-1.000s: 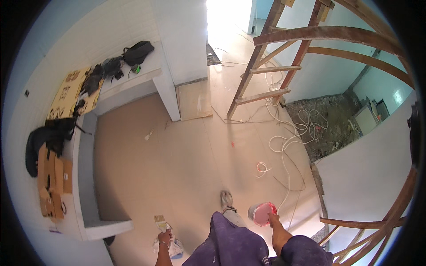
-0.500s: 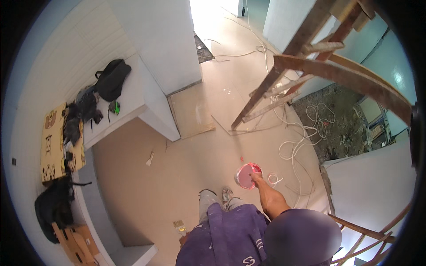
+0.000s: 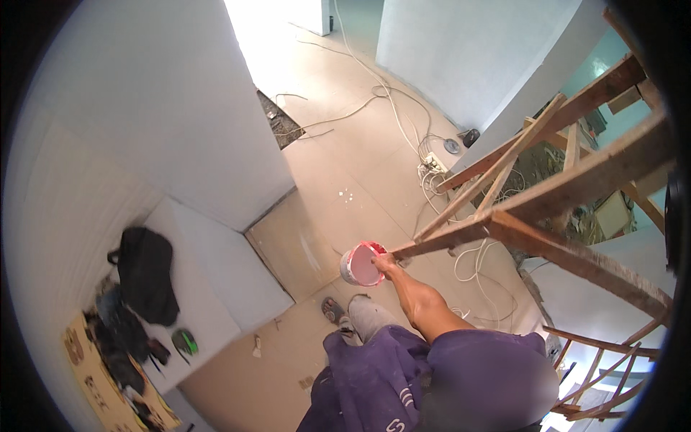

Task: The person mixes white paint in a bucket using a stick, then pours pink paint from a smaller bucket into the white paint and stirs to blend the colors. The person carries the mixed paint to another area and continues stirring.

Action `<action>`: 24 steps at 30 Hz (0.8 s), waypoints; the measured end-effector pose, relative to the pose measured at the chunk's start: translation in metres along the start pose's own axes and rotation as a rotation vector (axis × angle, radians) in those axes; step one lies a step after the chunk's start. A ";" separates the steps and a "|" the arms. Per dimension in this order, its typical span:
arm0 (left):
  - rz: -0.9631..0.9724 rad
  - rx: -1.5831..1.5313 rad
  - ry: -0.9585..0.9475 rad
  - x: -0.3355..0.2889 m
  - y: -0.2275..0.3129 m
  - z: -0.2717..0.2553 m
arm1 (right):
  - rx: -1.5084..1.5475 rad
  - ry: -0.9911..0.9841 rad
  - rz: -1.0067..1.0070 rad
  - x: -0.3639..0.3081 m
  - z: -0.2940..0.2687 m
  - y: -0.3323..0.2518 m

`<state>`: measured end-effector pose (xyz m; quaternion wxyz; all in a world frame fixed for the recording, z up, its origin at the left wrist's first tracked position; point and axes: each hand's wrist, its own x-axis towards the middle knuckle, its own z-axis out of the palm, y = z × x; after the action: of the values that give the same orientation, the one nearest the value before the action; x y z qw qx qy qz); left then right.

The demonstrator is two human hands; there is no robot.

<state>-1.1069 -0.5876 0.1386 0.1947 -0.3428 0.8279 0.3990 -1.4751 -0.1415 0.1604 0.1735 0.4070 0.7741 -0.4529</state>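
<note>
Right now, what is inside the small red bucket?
The small red bucket, held at its rim by the right hand, shows a pale pinkish fill, probably paint. Its depth and bottom are hidden.

Bright daylight from far doorway [image 3: 277,29], blown-out glare on floor [image 3: 338,165] there, soft shadows near, heavy fisheye bending at black rim, slight blur on near clothing [image 3: 403,381].

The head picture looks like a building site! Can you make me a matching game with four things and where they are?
Things:
1 pink bucket
2 black bag
3 white cables
4 wooden ladder

Places:
A on the white ledge
B in the right hand
C lying across the floor
D slanting along the right side

Pairs: 1-B, 2-A, 3-C, 4-D
</note>
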 end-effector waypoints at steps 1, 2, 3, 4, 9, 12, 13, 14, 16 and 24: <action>0.133 0.034 0.033 0.022 0.013 -0.005 | 0.015 -0.017 -0.036 0.017 0.000 -0.028; 0.264 0.067 0.067 0.043 0.033 -0.009 | 0.031 -0.029 -0.066 0.036 -0.002 -0.053; 0.328 0.064 0.103 0.063 0.050 -0.017 | 0.046 -0.048 -0.105 0.054 -0.004 -0.081; 0.414 0.107 0.183 0.080 0.060 -0.034 | 0.035 -0.087 -0.194 0.050 0.007 -0.120; -0.136 -0.292 -0.024 0.147 0.402 -0.053 | 0.289 0.015 -0.118 0.148 -0.037 -0.193; 0.012 -0.274 -0.012 0.209 0.522 -0.036 | 0.254 0.021 -0.147 0.207 -0.047 -0.259; 0.081 -0.287 -0.057 0.231 0.564 -0.013 | 0.210 0.091 -0.178 0.244 -0.061 -0.257; 0.146 -0.302 -0.121 0.248 0.607 0.017 | 0.157 0.173 -0.209 0.285 -0.079 -0.250; 0.084 -0.235 -0.166 0.287 0.680 0.035 | 0.171 0.145 -0.349 0.313 -0.088 -0.291; 0.095 -0.302 -0.312 0.369 0.885 0.087 | 0.172 0.250 -0.074 0.409 -0.203 -0.423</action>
<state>-1.9971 -0.2753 0.3326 0.2481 -0.2628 0.7339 0.5752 -2.0363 0.1137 0.2444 0.0235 0.4448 0.7625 -0.4693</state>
